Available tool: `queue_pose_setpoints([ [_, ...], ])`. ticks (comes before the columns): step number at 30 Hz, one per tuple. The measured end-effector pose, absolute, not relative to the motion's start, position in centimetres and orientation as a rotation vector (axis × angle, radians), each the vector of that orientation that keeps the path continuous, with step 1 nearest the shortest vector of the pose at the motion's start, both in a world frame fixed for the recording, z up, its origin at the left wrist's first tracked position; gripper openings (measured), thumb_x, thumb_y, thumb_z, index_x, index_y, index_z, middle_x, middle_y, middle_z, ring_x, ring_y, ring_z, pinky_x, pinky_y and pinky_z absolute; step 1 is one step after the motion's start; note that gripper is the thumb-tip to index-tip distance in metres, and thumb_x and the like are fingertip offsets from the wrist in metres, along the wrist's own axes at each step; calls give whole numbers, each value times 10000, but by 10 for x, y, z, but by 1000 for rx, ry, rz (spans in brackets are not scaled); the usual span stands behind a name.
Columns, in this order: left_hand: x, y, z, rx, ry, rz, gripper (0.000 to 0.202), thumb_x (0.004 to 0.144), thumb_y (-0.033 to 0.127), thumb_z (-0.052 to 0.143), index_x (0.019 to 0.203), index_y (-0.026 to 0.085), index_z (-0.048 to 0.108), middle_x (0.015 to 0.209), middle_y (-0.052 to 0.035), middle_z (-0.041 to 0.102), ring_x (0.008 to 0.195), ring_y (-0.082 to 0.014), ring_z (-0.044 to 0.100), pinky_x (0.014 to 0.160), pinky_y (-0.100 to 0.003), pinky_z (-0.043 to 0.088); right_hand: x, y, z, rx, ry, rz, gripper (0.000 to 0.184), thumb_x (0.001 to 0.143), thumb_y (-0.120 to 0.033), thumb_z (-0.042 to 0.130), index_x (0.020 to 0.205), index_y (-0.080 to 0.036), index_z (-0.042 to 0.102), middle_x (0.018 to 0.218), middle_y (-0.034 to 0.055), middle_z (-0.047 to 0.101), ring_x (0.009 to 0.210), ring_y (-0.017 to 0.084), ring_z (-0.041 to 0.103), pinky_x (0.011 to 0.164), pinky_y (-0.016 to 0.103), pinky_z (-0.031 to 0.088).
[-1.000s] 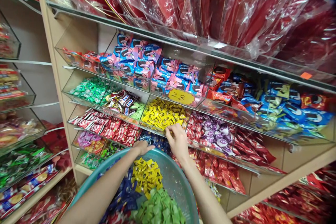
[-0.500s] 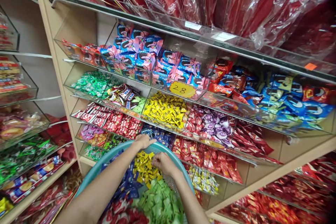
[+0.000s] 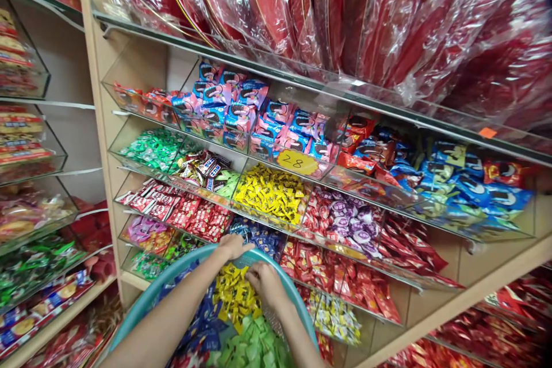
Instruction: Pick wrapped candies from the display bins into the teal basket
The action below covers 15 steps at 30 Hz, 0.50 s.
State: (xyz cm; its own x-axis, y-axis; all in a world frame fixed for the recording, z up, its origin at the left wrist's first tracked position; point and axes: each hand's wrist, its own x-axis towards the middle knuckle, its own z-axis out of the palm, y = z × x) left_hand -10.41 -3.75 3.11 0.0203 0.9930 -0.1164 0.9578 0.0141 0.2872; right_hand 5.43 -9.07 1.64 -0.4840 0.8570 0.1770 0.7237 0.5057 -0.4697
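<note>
A teal plastic basket (image 3: pixel 140 306) sits low in front of me, filled with wrapped candies in separate heaps. My left hand (image 3: pixel 235 246) is closed over its far rim, the fingers partly out of sight behind the edge. Over the basket's right side is my right hand (image 3: pixel 265 283), fingers curled in beside the yellow candies (image 3: pixel 235 296); what they hold, if anything, is hidden. Blue-wrapped candies (image 3: pixel 196 325) lie left of the yellow heap, and green-wrapped candies (image 3: pixel 256 345) lie nearest me.
Clear-fronted shelf bins rise just beyond the basket, holding yellow candies (image 3: pixel 269 194), purple-and-white candies (image 3: pixel 357 217) and blue-pink snack packs (image 3: pixel 230 100). A yellow price tag (image 3: pixel 296 162) hangs mid-shelf. Plastic-wrapped red items (image 3: pixel 328 11) fill the top. More shelving stands at left.
The view has tilted upward, so the shelves, basket and both hands appear lower. My left hand stays on the rim; my right hand remains curled by the yellow candies.
</note>
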Motion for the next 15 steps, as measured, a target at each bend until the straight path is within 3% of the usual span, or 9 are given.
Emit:
queue_pose_setpoints([
  [9, -104, -29, 22, 2033, 2036, 215, 744, 657, 758, 224, 857, 181, 648, 956, -138, 637, 934, -292, 565, 776, -359, 419, 70, -85, 14, -1403, -2090, 145, 195, 774, -233, 435, 900, -220, 583, 959, 60, 540, 885, 199, 476, 749, 301, 348],
  [15, -101, -24, 21, 2025, 2006, 186, 735, 667, 734, 236, 899, 169, 644, 994, -141, 625, 957, -286, 556, 791, -347, 415, 85, -80, 0, -1563, -2003, 224, 267, 761, -255, 447, 1008, -242, 548, 1057, 74, 520, 998, 243, 447, 811, 346, 338],
])
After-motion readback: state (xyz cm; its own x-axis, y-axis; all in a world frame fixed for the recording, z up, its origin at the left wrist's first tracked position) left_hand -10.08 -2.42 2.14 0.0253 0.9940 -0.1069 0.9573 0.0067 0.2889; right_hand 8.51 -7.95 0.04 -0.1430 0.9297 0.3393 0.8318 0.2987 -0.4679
